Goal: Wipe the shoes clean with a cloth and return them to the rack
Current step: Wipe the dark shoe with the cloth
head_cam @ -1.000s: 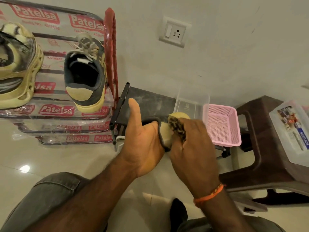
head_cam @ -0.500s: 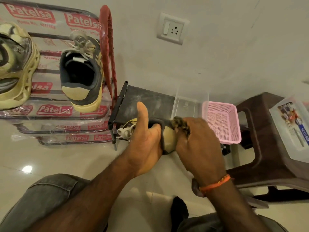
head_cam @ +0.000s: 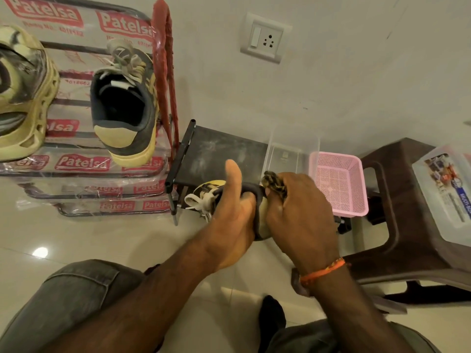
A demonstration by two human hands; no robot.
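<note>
Yellow-and-grey shoe (head_cam: pixel 257 200) at frame centre gripped by left hand (head_cam: pixel 233 220), thumb up; right hand (head_cam: pixel 298 212) presses bunched patterned cloth (head_cam: pixel 274 180) to its heel.

Single head view looks steeply down, close over floor (head_cam: pixel 76 240) and wall (head_cam: pixel 356 72)

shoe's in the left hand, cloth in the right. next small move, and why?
Probably another short wipe over the heel. The left hand grips the shoe by its collar, thumb up, and the right hand presses the cloth against the heel. The rack holds its mate; return comes later.
</note>
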